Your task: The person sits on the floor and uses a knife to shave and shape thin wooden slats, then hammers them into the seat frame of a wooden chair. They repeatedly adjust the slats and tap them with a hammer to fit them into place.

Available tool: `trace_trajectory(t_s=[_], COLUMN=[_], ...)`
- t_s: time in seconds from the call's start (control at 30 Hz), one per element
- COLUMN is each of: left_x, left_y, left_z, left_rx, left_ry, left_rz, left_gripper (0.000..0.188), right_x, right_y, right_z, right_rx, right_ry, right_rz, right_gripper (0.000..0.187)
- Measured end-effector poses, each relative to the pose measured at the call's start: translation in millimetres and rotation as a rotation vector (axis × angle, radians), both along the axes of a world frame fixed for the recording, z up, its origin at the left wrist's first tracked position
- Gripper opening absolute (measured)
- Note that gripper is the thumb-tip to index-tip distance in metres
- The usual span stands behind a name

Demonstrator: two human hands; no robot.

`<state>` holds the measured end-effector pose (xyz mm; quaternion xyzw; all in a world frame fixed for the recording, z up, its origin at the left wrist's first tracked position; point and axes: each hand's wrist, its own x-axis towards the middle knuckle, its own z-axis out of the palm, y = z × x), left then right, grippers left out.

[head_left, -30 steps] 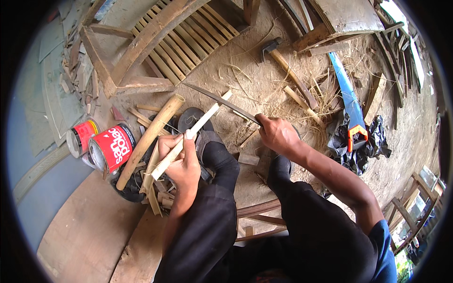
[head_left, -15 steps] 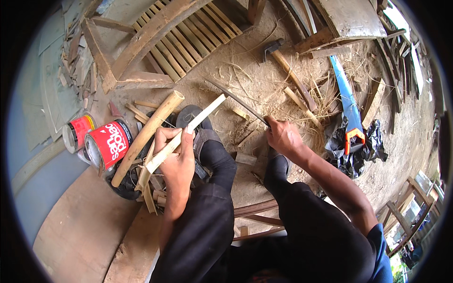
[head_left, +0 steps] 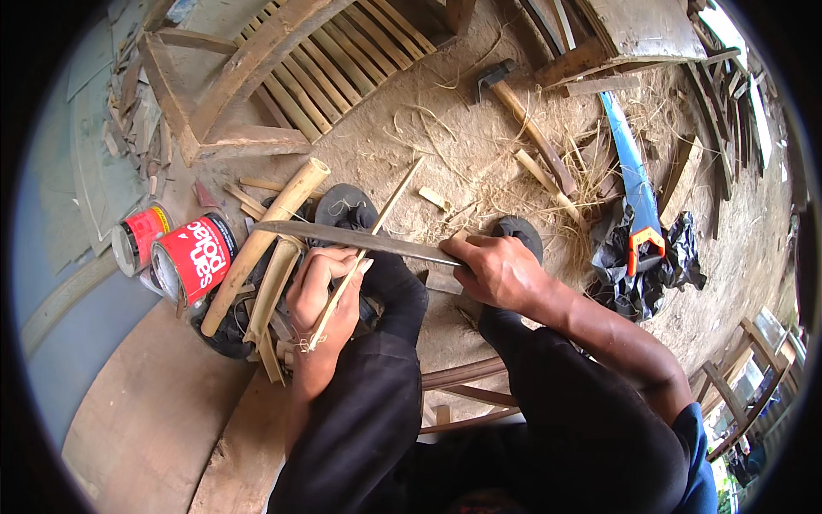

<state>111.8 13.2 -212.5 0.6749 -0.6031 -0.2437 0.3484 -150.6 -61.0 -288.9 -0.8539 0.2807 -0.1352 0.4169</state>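
My left hand [head_left: 318,298] pinches a thin bamboo strip [head_left: 396,199], which slants up and away to the right. Its near end lies by my wrist, where a small curl of shavings [head_left: 313,343] hangs. Gripped in my right hand [head_left: 507,272] is a long knife [head_left: 364,241], its handle hidden by the fist. The blade points left and crosses the strip just beyond my left fingers; whether it bites in, I cannot tell. Beside my left hand lean a round bamboo pole [head_left: 267,246] and a split bamboo piece [head_left: 276,283].
Two red cans [head_left: 195,259] stand at the left. Shavings litter the dirt floor around a hammer [head_left: 535,128]. A blue-bladed handsaw [head_left: 632,176] with an orange handle rests on black plastic [head_left: 638,287]. Farther off is wooden furniture with bamboo slats [head_left: 330,73].
The knife has swung left, from pointing away to lying across the bamboo strip. My right hand has shifted left and slightly nearer. My left hand has turned the strip, now seen edge-on.
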Motion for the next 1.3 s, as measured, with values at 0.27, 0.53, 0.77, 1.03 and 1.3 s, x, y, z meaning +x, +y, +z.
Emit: trace_trajectory(t_s=[0.27,0.53,0.77,1.03,1.3], left_x=[-4,-6,-7,-4,-5], left_y=[-5,-6,-6,-9,-1], left_z=[4,7,6,2,-4], left_rx=[-0.009,-0.008,-0.018,-0.025,-0.005], left_ry=[-0.032,-0.049,-0.060,0.000,0.053], left_rz=[-0.075,-0.121,-0.119,-0.027,0.024], left_gripper=[0.025,0.024,0.024,0.024,0.023], right_x=[-16,-16,-26,-23,-20], right_y=[-29,-36,-32,-22,-12], right_z=[-2,-6,-34,-36,-3], right_rx=[0.141,0.216,0.154,0.207,0.218], right_ry=[0.332,0.435,0.537,0.509,0.431], right_rz=[-0.003,-0.008,-0.186,-0.229,-0.141], right_gripper=[0.026,0.026,0.026,0.026,0.025])
